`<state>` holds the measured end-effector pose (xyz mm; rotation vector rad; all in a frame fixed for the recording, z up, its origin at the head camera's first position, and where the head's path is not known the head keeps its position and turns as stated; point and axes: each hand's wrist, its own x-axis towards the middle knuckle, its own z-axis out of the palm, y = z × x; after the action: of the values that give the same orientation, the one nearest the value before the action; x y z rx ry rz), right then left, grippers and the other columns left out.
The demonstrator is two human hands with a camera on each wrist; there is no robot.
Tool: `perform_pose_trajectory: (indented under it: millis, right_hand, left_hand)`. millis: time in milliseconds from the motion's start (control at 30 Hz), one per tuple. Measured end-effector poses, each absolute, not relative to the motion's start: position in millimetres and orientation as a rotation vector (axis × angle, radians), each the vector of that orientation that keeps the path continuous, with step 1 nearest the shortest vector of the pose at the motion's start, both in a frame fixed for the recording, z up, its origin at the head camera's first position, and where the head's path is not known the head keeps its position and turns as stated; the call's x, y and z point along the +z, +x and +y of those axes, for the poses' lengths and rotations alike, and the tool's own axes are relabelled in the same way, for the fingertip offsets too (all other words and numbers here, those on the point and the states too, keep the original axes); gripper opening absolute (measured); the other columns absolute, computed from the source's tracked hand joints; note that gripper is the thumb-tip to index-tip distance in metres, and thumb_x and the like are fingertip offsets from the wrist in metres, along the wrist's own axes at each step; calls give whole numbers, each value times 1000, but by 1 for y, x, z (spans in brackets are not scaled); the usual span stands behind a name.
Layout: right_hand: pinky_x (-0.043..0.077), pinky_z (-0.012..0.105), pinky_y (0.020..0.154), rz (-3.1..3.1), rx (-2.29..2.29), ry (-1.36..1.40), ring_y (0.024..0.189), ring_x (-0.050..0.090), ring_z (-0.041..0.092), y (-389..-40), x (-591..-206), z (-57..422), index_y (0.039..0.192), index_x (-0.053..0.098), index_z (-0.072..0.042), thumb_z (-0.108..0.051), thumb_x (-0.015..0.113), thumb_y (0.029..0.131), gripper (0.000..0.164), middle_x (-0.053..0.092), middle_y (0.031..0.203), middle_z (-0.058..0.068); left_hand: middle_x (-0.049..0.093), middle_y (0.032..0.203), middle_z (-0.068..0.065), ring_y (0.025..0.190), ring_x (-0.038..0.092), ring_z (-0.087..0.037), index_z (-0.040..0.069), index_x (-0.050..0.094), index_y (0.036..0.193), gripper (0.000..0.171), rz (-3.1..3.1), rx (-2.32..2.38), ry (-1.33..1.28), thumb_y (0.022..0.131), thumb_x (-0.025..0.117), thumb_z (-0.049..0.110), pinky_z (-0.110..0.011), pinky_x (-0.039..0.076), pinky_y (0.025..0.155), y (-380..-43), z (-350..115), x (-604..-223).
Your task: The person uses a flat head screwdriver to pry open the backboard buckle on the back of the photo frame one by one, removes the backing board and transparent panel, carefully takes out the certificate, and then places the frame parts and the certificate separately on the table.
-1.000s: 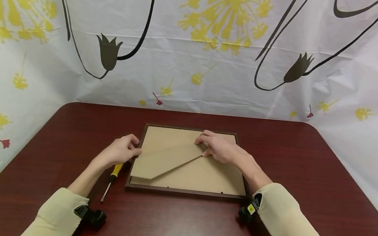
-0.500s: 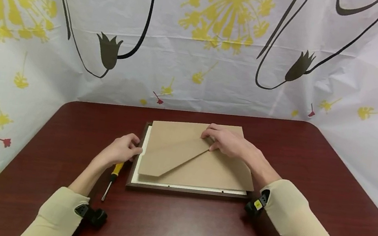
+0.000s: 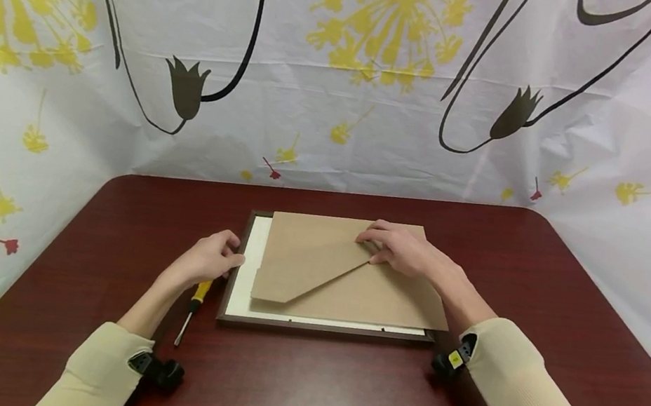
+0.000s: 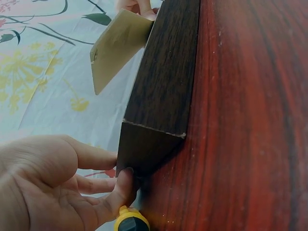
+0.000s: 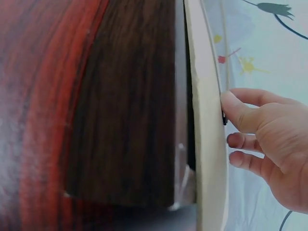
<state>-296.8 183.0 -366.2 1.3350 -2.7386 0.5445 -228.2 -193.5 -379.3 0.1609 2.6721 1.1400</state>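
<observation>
A dark-brown picture frame [image 3: 331, 330] lies face down on the table. My left hand [image 3: 208, 257] holds its left side; in the left wrist view, thumb and fingers meet the frame's corner end. The tan backing board [image 3: 405, 304], with a folding easel stand [image 3: 298, 270] on it, sits shifted right over the frame. It exposes a white layer [image 3: 254, 248] along the left and front. My right hand [image 3: 404, 249] pinches the stand near its upper end. In the right wrist view, the board's edge [image 5: 209, 120] stands out above the frame's side.
A screwdriver [image 3: 198, 296] with a yellow and black handle lies left of the frame, just under my left hand. The dark-red table [image 3: 320, 401] reaches back to a white patterned sheet [image 3: 315, 109] hanging behind and at both sides.
The backing board has come up out of the frame and moved right with my right hand, exposing the white layer below. My left hand has stayed at the frame's left side.
</observation>
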Motion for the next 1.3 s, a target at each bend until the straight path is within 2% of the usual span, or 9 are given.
perform_pose_trajectory:
  millis: [267,500,633,967,1167,1300]
  right_hand:
    - [48,41,81,-2807,748,1081,92,59,22,-287,-369,204,127,66,-5,-13,74,93,36,64,120,12]
    - [46,41,75,-2839,796,818,81,58,21,-280,-371,230,126,64,-3,-16,72,96,34,65,104,11]
    - [47,41,75,-2863,814,716,81,59,22,-277,-372,242,126,62,0,-15,71,96,35,65,96,10]
    - [48,45,78,-2905,845,618,87,61,28,-274,-378,258,127,57,6,-18,72,95,43,64,100,16]
    - [49,37,62,-3036,1017,451,69,58,22,-268,-379,265,138,45,7,-33,69,98,61,64,92,12]
    - [47,35,56,-3095,1088,426,61,55,21,-268,-382,268,130,52,8,-37,65,99,56,61,75,6]
  left_hand:
    - [61,104,-19,81,64,-26,-9,46,135,42,2667,1139,166,103,57,16,-39,53,73,-229,-196,-380]
    - [61,108,-22,83,65,-25,-10,46,135,44,2668,1100,170,102,57,17,-41,54,76,-229,-196,-380]
    - [62,110,-23,84,67,-26,-11,46,135,45,2663,1098,173,102,58,18,-43,54,79,-229,-196,-379]
    - [63,105,-19,84,65,-25,-10,47,134,52,2682,1070,179,99,65,24,-40,53,74,-229,-197,-380]
    - [63,105,-19,84,65,-25,-10,47,135,53,2682,1072,178,99,65,24,-39,52,74,-228,-196,-379]
    - [63,106,-19,85,65,-25,-10,47,135,53,2679,1074,174,99,65,25,-39,52,74,-227,-197,-379]
